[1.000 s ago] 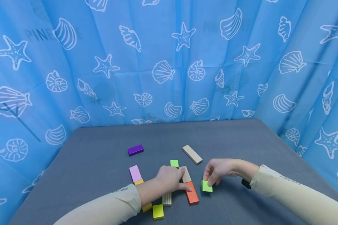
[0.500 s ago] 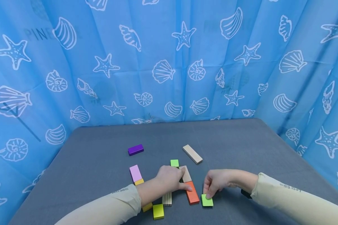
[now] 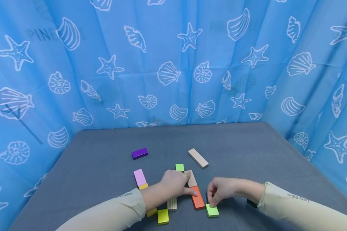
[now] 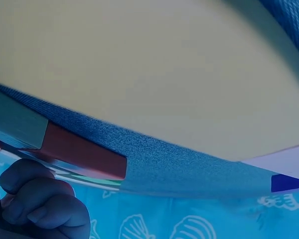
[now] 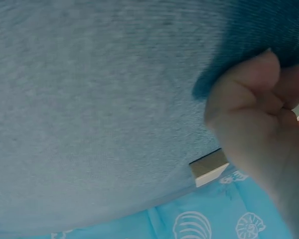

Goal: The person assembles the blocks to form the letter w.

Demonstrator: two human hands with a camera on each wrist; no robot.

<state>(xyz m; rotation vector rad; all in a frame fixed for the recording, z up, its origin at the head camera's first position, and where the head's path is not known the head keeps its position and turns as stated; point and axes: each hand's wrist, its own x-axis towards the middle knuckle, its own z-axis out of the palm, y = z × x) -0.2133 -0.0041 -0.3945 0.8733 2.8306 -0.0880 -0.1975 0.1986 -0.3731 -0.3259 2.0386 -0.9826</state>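
My right hand (image 3: 221,192) pinches a light green block (image 3: 212,211) at its far edge, low over or on the table. Just left of it lies an orange block (image 3: 198,199), end to end with a pale wooden block (image 3: 192,179). My left hand (image 3: 174,184) rests at these two: the thumb touches the orange block, and a finger lies on the pale one. Under and beside that hand are another green block (image 3: 179,167) and a striped wooden block (image 3: 171,204), both partly hidden. Curled fingers (image 4: 45,199) of the left hand show in the left wrist view.
A pink block (image 3: 140,177) and yellow-orange blocks (image 3: 143,186) run under the left forearm. A yellow block (image 3: 163,217) lies in front. Farther back are a purple block (image 3: 140,153) and a long pale plank (image 3: 198,158). A blue curtain (image 3: 173,64) hangs behind the grey table (image 3: 104,147).
My right hand has moved the green block toward me, then slightly left, near the front end of the orange block. The left hand has stayed in place.
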